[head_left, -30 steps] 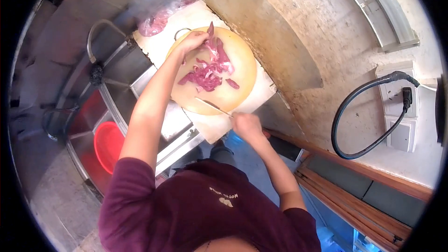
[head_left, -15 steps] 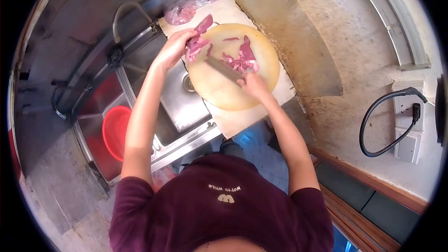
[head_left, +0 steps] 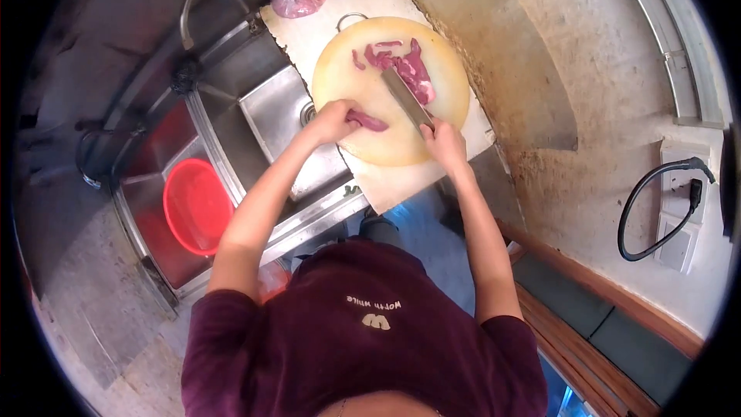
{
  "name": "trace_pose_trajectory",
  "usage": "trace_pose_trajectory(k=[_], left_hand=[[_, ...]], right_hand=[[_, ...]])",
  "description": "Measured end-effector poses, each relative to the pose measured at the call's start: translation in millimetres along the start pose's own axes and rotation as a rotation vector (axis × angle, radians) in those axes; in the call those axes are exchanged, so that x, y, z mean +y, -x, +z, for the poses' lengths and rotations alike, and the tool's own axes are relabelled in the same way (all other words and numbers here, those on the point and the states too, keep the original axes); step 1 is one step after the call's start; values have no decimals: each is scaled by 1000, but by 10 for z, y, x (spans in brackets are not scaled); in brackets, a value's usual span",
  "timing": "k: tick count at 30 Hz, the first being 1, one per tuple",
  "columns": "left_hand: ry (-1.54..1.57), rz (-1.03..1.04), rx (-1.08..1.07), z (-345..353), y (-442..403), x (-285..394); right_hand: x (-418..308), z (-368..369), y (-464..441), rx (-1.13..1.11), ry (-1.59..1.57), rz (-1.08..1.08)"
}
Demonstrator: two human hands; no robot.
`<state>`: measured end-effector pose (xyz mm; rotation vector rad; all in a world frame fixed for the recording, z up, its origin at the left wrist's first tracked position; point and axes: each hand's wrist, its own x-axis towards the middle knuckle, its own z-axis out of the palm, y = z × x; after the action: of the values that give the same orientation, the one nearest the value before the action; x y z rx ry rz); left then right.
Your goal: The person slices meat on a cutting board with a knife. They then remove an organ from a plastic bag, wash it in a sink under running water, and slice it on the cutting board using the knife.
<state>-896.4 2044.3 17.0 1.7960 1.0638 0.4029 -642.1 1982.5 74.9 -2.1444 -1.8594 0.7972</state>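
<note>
Cleaver and raw meat on round cutting board.
From my view: left hand (head_left: 336,123) pinches one meat strip (head_left: 367,120); right hand (head_left: 442,141) grips cleaver (head_left: 406,98) beside meat pile (head_left: 411,69).

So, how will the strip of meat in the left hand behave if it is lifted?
The meat strip would likely sag, being slim, raw-looking flesh. It may slip from the left hand, since its surface looks bare and raw.

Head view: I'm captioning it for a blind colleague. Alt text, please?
A person's right hand holds a cleaver beside raw meat on a round cutting board; the left hand grips another piece. A sink and red basin are at left.
</note>
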Motion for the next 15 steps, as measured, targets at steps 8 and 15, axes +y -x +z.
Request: trace_pose_trajectory(k=[8,15], left_hand=[[-325,384,238,-280,9,731],[-235,235,460,59,347,294]], right_hand=[[-14,49,56,54,7,28],[-37,37,62,48,20,18]])
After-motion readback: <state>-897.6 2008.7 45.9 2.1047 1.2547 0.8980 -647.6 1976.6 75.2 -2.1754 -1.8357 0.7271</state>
